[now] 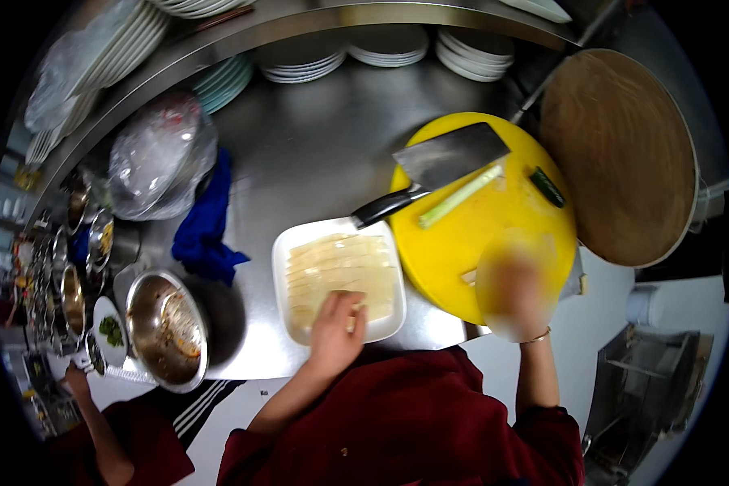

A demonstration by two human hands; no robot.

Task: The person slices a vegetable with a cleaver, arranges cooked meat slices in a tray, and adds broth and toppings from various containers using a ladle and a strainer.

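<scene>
My left hand [339,334] rests with curled fingers over the near edge of pale sliced food [340,267] in a white square dish [400,304]; whether it grips a piece, I cannot tell. At the near right of a round yellow cutting board [522,152], my right hand [522,297] is motion-blurred, with a blurred round, yellowish thing over or around its fingers. A cleaver [455,155] lies across the board, its black handle reaching the dish's corner. Beside the blade are a pale green stalk [462,195] and a dark green vegetable piece [547,187].
Left of the dish lie a blue cloth [203,225] and a steel bowl [165,328] with sauce residue. Plastic-wrapped dishes [158,158] stand behind. Stacked plates [475,54] line the back under a shelf. A large round brown board [619,158] stands right. A co-worker's arm [97,419] shows lower left.
</scene>
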